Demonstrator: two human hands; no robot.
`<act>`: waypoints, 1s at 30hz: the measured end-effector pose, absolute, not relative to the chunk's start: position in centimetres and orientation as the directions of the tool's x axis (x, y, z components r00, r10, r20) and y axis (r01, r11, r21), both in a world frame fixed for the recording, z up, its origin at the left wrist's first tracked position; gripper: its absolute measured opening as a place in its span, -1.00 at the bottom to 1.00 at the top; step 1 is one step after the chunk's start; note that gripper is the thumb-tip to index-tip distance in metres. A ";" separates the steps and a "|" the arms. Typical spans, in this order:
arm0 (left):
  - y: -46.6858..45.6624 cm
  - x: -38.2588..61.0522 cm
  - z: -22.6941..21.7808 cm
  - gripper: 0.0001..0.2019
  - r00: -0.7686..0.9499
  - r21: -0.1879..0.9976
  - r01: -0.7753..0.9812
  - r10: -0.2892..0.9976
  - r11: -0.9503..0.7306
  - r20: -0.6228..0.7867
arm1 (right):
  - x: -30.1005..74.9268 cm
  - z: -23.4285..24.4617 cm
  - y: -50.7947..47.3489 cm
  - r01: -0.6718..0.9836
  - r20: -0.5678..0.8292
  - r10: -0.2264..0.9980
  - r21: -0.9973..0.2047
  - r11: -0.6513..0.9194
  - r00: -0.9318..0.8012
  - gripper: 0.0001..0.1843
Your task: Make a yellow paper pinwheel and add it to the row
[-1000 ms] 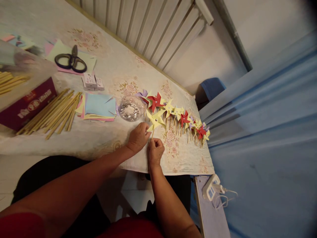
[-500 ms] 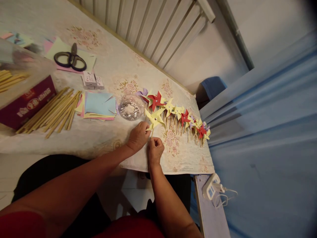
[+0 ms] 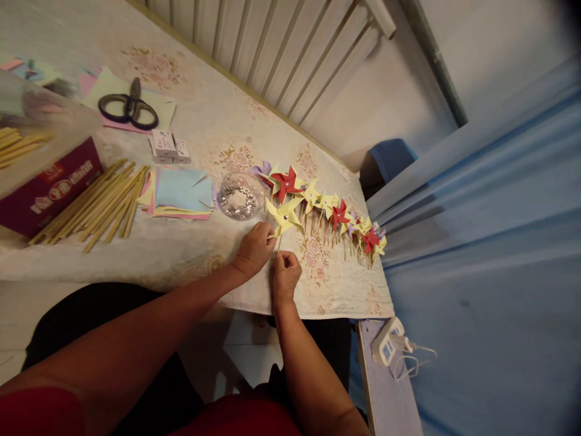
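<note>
A yellow paper pinwheel (image 3: 285, 216) on a thin wooden stick lies near the front edge of the table (image 3: 190, 254). My left hand (image 3: 252, 249) is closed, its fingertips pinching the pinwheel's lower left blade. My right hand (image 3: 285, 275) is closed around the lower end of the stick. Just beyond, a row of several finished pinwheels (image 3: 336, 218) in yellow, red and purple stretches to the right along the table.
A clear dish of small metal pins (image 3: 236, 198) sits left of the pinwheel. Further left are stacked coloured paper squares (image 3: 181, 192), a bundle of wooden sticks (image 3: 97, 206), a maroon box (image 3: 49, 188), small white boxes (image 3: 167, 147) and scissors (image 3: 128, 110). A power strip (image 3: 388, 345) lies at the lower right.
Both hands keep their hold on the yellow pinwheel and have barely shifted; the view has moved slightly.
</note>
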State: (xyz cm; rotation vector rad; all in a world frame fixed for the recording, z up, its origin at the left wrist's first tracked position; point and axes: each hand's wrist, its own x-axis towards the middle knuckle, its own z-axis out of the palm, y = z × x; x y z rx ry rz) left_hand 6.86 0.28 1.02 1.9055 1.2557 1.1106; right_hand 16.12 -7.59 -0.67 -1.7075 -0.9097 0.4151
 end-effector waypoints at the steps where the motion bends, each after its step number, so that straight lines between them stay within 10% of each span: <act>1: 0.2 6.8 1.1 -0.86 0.207 0.817 0.434 0.925 -0.378 0.318 | 16.1 -0.7 -7.6 0.361 0.170 0.745 -0.927 -0.101 0.645 -0.78; 30: 0.4 6.8 1.0 -0.84 0.206 0.808 0.410 0.906 -0.423 0.370 | 16.1 -0.4 -7.7 0.361 0.172 0.750 -0.928 -0.095 0.638 -0.78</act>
